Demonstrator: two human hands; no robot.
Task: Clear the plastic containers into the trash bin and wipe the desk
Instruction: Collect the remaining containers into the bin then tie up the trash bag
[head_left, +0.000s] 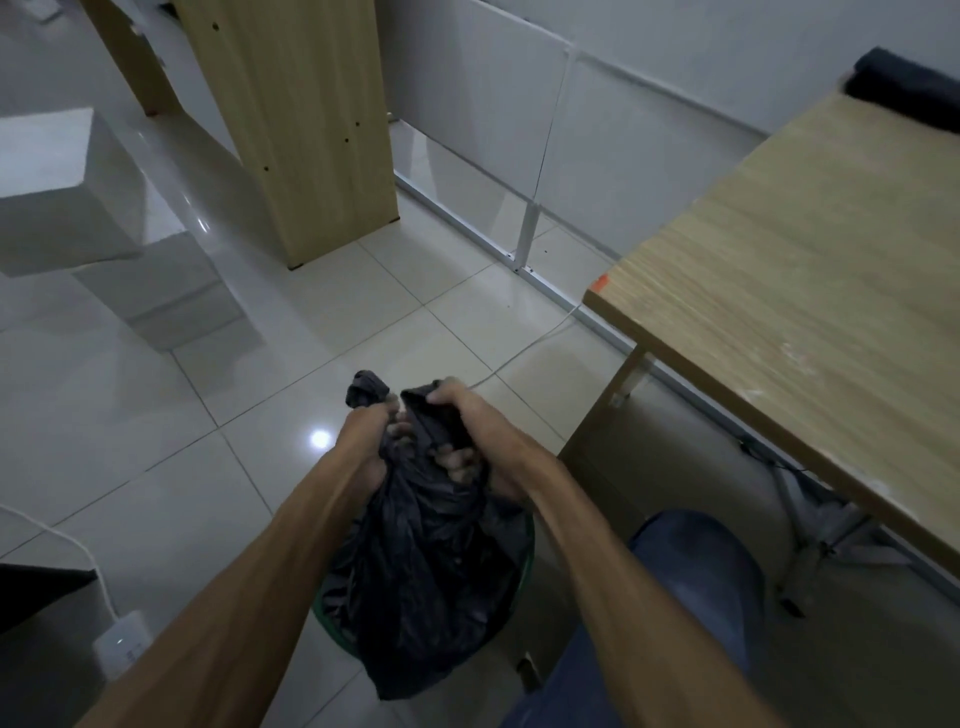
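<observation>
- Black trash bag (415, 551): crumpled plastic, gathered at its top and hanging down into a bin near the bottom centre of the view. Its lower tip sags past the bin's near edge.
- Trash bin (525, 540): only slivers of a green rim show to the left and right of the bag; the rest is hidden by the plastic and the forearms. It stands on the floor just left of the desk.
- Left hand (371, 441): fingers curled tight around a bunched part of the bag's top, with a knot-like tuft of plastic (368, 388) sticking up beyond the knuckles on the far side.
- Right hand (467, 431): fingers curled around a second bunch of the bag's top, thumb over the far side, fingertips (457, 465) pressed into the plastic on the near side. The two hands sit just beside each other.
- Desk (810, 291): light wood-grain top at the right of the scene, with pale smears near its near edge and a small orange mark (599, 283) at its left corner. A dark object (904, 83), blurred, lies at its far end.
- Floor (156, 415): glossy pale tiles with a bright light reflection left of the hands.
- White cable (524, 351): runs across the tiles from the far wall base toward the hands.
- Wooden panel (296, 119): stands upright at the far left centre.
- White power strip (122, 647): lies at the near left on the floor.
- Person's knee in blue fabric (691, 571): near right, below the desk edge.
</observation>
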